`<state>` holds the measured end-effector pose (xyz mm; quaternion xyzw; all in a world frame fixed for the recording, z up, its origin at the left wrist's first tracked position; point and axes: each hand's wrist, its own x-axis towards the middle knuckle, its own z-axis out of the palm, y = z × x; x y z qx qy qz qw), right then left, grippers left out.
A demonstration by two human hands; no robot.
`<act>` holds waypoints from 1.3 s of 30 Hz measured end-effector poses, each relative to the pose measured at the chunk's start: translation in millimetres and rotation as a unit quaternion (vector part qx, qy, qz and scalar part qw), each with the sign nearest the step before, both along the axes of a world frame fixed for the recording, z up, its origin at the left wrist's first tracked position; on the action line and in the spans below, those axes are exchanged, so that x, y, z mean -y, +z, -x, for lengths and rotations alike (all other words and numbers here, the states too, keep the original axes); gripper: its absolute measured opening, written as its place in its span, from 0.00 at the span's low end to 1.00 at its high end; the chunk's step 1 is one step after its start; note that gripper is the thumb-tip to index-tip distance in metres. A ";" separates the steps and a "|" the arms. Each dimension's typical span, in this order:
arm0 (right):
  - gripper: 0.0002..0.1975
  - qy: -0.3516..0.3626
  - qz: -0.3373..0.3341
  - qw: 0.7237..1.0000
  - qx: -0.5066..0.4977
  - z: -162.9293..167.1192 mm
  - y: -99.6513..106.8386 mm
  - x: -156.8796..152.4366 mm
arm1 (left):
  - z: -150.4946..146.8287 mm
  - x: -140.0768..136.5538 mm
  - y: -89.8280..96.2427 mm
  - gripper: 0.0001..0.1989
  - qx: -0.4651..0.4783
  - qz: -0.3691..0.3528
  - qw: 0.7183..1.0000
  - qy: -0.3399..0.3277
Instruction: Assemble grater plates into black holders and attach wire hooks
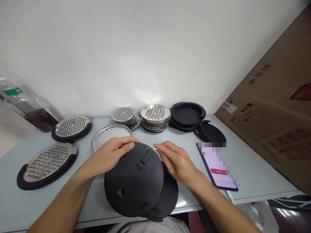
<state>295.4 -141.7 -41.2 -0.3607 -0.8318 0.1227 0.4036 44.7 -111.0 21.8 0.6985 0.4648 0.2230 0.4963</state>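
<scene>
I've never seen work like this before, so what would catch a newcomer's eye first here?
Probably the large round black plastic-looking disc at the bottom centre, with the left hand at its upper edge and the right hand pinching a small silvery metal piece nearby. Behind it, along the white wall, sit two stacks of shiny round perforated metal plates. A big brown cardboard box fills much of the right side.

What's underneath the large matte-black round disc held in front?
A second matte-black round piece sticks out past the disc, lower right. The rest of that piece, and anything else directly beneath, is covered and cannot be seen.
</scene>
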 end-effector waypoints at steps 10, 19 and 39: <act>0.16 -0.023 -0.017 0.999 -0.042 9.0 1.6 7.9 | -3.7 5.1 4.0 0.18 -0.033 -0.001 0.999 0.003; 0.13 -0.059 0.118 0.991 -0.026 12.5 15.8 5.1 | -6.5 3.4 1.2 0.20 -0.036 0.027 0.998 0.032; 0.11 -0.163 0.211 0.938 -0.223 28.9 1.2 -2.0 | -29.6 14.0 -15.8 0.20 0.026 0.015 0.992 0.124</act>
